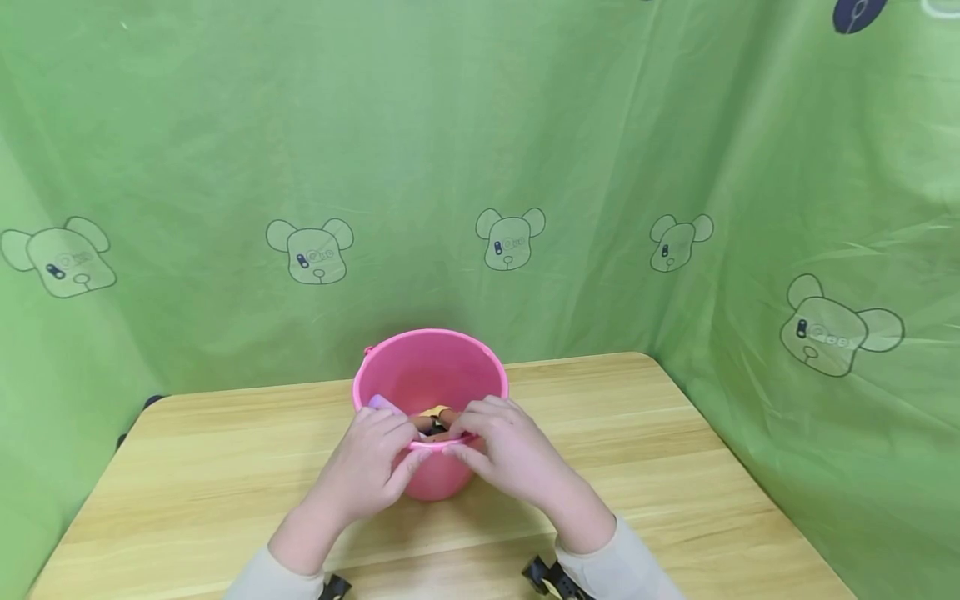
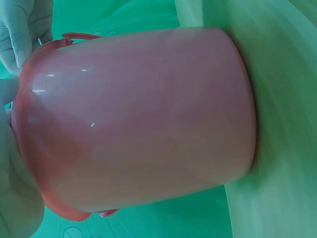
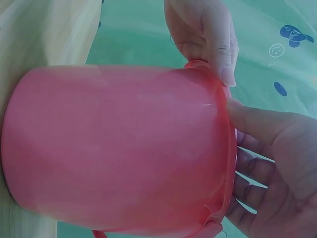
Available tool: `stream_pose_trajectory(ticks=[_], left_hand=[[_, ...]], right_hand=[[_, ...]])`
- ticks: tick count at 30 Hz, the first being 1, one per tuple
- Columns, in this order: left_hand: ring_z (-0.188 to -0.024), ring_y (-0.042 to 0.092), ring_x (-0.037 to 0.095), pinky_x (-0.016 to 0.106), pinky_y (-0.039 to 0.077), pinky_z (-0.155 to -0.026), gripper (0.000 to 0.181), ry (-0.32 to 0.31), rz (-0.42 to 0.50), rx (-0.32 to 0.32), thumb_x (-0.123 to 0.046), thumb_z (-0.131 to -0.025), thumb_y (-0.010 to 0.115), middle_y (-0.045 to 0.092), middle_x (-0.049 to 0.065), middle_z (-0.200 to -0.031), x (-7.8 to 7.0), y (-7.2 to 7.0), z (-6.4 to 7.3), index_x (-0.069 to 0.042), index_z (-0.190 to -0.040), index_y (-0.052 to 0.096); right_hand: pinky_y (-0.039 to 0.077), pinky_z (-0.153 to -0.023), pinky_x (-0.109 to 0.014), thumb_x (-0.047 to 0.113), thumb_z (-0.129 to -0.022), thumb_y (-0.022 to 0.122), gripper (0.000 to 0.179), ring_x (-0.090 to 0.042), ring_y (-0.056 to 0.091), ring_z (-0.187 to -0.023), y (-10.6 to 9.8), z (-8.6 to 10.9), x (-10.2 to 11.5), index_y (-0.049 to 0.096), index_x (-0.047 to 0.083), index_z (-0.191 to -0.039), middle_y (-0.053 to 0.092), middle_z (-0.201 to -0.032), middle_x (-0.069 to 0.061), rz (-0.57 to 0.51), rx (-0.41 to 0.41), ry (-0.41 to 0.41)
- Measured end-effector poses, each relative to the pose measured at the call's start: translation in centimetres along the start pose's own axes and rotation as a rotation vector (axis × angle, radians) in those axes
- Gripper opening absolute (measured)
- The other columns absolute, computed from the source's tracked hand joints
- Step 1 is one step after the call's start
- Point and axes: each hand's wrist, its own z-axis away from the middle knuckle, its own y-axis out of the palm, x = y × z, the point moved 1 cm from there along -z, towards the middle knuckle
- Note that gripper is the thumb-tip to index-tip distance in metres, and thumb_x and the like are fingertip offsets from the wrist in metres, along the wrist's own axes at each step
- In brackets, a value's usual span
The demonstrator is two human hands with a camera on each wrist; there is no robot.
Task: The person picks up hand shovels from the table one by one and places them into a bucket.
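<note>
A pink bucket (image 1: 435, 481) stands upright on the wooden table, its near rim between my two hands. My left hand (image 1: 365, 460) grips that rim, thumb outside and fingers over the inner side. Close beside it, my right hand (image 1: 512, 454) holds the same rim likewise, as the right wrist view shows with the thumb on the outer wall. Inside the bucket lie a purple piece (image 1: 386, 405), brown rounded pieces (image 1: 423, 423) and something yellow (image 1: 435, 411), partly hidden by the fingers and rim.
The light wooden table (image 1: 637, 467) extends on both sides of the bucket. Green curtains (image 1: 420, 167) printed with bear heads hang behind and at the sides. Black wrist straps (image 1: 557, 579) show near the sleeves. Part of the bucket's handle (image 2: 81, 35) sticks out at the rim.
</note>
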Motion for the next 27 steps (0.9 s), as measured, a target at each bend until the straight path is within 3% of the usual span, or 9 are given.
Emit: stream_pose_trajectory(ticks=[10,19,27], left_hand=[[-0.088,0.059,0.016,0.039,0.045,-0.087,0.028,-0.008,0.009,0.048,-0.037,-0.101,0.054,0.064,-0.003,-0.088,0.0,-0.3,-0.6,-0.015,-0.086,0.064],[-0.090,0.060,0.015,0.041,0.046,-0.091,0.022,-0.033,0.023,0.079,-0.034,-0.098,0.060,0.066,-0.002,-0.092,-0.2,-0.3,-1.1,-0.014,-0.093,0.068],[-0.086,0.052,0.012,0.038,0.043,-0.087,0.018,-0.068,0.088,0.071,-0.032,-0.095,0.064,0.060,-0.008,-0.087,-0.3,-0.5,-1.2,-0.015,-0.093,0.066]], right_hand=[[0.047,-0.078,-0.029,0.029,-0.088,0.078,0.013,-0.008,0.053,-0.082,-0.3,0.0,-0.1,0.072,0.018,-0.088,0.066,-0.088,0.011,0.028,0.010,-0.001],[0.048,-0.079,-0.030,0.029,-0.088,0.077,0.013,-0.009,0.055,-0.085,-0.4,0.1,-0.4,0.072,0.017,-0.088,0.071,-0.100,0.007,0.020,0.016,0.016],[0.050,-0.078,-0.027,0.027,-0.087,0.079,0.011,-0.008,0.054,-0.083,-0.7,0.0,-0.3,0.073,0.017,-0.090,0.066,-0.090,0.009,-0.018,0.046,0.042]])
